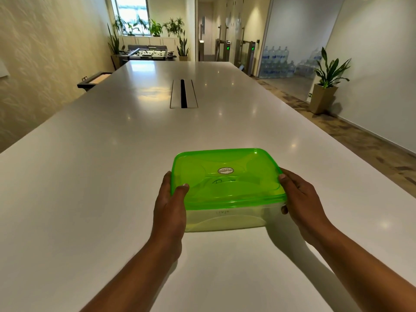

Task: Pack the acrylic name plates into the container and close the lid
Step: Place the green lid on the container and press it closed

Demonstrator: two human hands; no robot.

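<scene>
A clear plastic container [225,219] stands on the white table, near its front middle. A translucent green lid [227,176] with a small oval sticker lies on top of it. My left hand [170,203] grips the container's left side, thumb pressed on the lid's left rim. My right hand [299,199] holds the right side, thumb on the lid's right edge and fingers on the wall below. Faint writing shows through the lid and front wall. I cannot make out the acrylic name plates inside.
The long white table [112,165] stretches ahead, with a cable slot [184,93] in its middle. A potted plant [326,86] stands on the floor to the right. A foosball table and more plants are far back by the window.
</scene>
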